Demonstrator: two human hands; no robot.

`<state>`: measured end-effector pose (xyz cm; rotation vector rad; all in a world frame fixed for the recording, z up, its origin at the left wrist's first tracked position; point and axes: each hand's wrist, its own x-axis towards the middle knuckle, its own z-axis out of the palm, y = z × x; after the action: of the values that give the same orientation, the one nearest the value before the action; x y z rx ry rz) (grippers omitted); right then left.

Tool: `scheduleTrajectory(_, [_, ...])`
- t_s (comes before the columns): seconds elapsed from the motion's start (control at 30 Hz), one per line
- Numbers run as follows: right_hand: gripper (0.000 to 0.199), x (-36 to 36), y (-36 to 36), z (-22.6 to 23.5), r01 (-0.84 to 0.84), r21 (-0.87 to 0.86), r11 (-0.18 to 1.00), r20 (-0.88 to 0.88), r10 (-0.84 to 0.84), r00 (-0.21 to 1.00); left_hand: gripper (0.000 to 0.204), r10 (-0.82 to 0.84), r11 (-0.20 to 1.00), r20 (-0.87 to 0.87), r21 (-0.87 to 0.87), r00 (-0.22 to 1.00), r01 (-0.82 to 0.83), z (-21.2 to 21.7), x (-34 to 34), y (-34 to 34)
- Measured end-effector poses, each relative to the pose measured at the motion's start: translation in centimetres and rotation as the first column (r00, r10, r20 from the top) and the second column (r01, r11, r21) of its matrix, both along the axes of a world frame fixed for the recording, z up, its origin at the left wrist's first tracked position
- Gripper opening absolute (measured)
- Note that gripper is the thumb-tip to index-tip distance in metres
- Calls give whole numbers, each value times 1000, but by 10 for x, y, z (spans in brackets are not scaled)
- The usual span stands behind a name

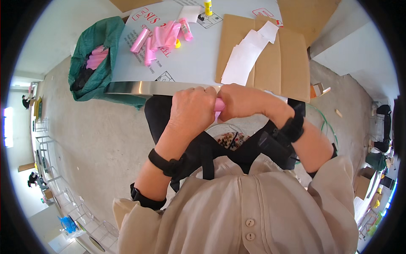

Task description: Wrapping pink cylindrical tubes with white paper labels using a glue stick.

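A pink roll (219, 105) shows between the two fists, just in front of the near edge of the counter (198, 63). Only a short stretch of it is visible — smooth, rounded and slightly shiny, with a thin loose bit hanging below; the rest is hidden by the fingers.

The left hand (194, 103) is closed around it, knuckles up, its grip leaving little gap. The right hand (239, 101) curls in from the other side, its grip also drawn closed on the roll, the knuckles of both hands nearly meeting.

The counter has a pale, printed sheet on top and a shiny metal rim. On it lies a loose heap of pink rolls (158, 37), glossy like thin plastic film, with a small yellow round piece (178, 43) beside them and a yellow glue stick (208, 7) farther back. To the right, overlapping white papers (243, 59) run slantwise over creased brown cardboard (292, 63). At the left, a crinkled green woven sack (95, 34) gapes open — more pink tubes (98, 58) inside.
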<state>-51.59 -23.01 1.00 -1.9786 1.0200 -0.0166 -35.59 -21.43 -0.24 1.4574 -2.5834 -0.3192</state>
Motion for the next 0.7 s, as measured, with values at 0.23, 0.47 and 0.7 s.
scheduleTrajectory(0.23, [13,12,11,-5,-15,-519,855,-275,-150,950,9,46,911,-91,413,995,-4,-1,7,-6])
scheduleTrajectory(0.47, [13,14,23,-12,40,-414,909,-236,-150,960,7,28,746,-90,665,996,39,-11,11,-15])
scheduleTrajectory(0.7, [10,10,22,-8,53,-313,948,-284,-147,947,8,-62,997,-40,47,997,64,-17,1,3])
